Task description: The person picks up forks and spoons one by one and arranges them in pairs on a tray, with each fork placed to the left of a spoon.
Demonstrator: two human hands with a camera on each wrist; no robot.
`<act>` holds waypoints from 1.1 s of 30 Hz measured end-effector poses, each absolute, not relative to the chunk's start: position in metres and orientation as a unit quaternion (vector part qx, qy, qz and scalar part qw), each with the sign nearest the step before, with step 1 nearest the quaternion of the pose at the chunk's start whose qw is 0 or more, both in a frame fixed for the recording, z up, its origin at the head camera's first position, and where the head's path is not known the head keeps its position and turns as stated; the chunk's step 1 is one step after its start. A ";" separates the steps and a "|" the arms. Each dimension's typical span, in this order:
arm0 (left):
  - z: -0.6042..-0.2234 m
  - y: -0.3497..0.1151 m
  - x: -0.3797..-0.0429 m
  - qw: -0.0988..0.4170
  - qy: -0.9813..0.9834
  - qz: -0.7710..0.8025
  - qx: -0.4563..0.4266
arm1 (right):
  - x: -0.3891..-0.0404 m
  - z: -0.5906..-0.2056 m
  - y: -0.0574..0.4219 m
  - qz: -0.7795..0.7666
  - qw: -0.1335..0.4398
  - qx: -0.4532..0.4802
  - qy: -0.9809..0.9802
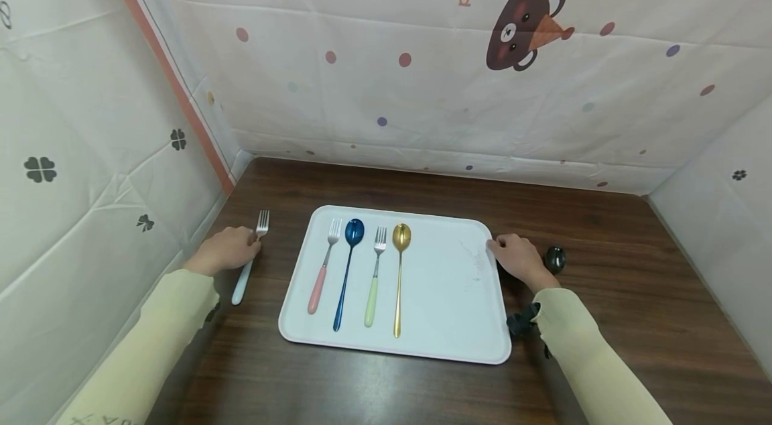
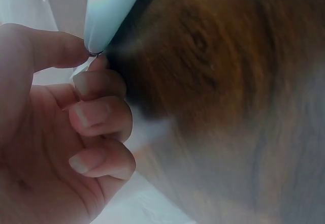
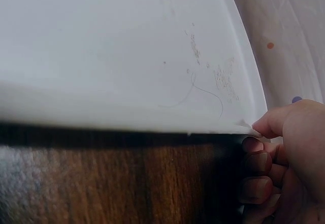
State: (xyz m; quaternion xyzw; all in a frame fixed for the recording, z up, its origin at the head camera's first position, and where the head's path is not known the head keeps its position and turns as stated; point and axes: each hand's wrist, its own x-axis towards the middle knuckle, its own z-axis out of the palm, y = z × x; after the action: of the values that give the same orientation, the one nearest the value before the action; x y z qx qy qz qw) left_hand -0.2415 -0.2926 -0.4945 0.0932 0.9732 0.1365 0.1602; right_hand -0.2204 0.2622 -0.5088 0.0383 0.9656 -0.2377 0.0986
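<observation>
In the head view my left hand (image 1: 222, 252) pinches a fork with a pale blue handle (image 1: 242, 284), left of the tray. The left wrist view has the thumb and forefinger at the handle's (image 2: 109, 16) metal end, the other fingers curled. At the right rim of a white tray (image 1: 452, 277), my right hand (image 1: 520, 259) pinches the edge between thumb and fingers, as the right wrist view confirms. On the tray lie a pink-handled fork (image 1: 317, 287), a blue spoon (image 1: 354, 232), a green-handled fork (image 1: 371, 301) and a gold spoon (image 1: 401, 237), side by side.
A dark, glossy rounded thing (image 1: 555, 259) lies on the brown wooden table (image 1: 374, 388) beside the right wrist; its kind is unclear. Patterned white cloth (image 1: 356, 90) hangs behind the table and along both sides. Small dark marks (image 3: 194, 49) show on the tray's right part.
</observation>
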 end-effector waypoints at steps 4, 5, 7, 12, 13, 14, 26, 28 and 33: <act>-0.497 -0.295 -0.242 0.155 0.972 0.148 0.098 | -0.220 -0.509 0.263 -0.239 0.097 0.037 0.965; -0.498 -0.296 -0.243 0.156 0.972 0.149 0.096 | -0.220 -0.510 0.263 -0.239 0.097 0.037 0.966; -0.499 -0.296 -0.243 0.156 0.972 0.148 0.095 | -0.220 -0.510 0.262 -0.239 0.096 0.036 0.965; -0.498 -0.295 -0.242 0.156 0.975 0.131 0.093 | -0.219 -0.511 0.262 -0.242 0.095 0.038 0.965; -0.497 -0.295 -0.242 0.157 0.975 0.127 0.093 | -0.219 -0.511 0.262 -0.242 0.095 0.039 0.965; -0.496 -0.294 -0.242 0.158 0.975 0.125 0.093 | -0.219 -0.511 0.262 -0.242 0.095 0.040 0.965; -0.491 -0.291 -0.239 0.158 0.975 0.123 0.099 | -0.219 -0.512 0.262 -0.239 0.087 0.037 0.966; -0.491 -0.291 -0.239 0.157 0.975 0.124 0.099 | -0.218 -0.512 0.262 -0.239 0.087 0.038 0.966; -0.489 -0.291 -0.239 0.154 0.975 0.123 0.103 | -0.218 -0.511 0.262 -0.245 0.086 0.039 0.965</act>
State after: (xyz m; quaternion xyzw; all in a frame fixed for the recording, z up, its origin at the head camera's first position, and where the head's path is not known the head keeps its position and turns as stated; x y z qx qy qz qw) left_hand -0.2389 -0.2906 -0.4888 0.1034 0.9749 0.1234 0.1537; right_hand -0.2177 0.2624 -0.5108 0.0385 0.9649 -0.2453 0.0859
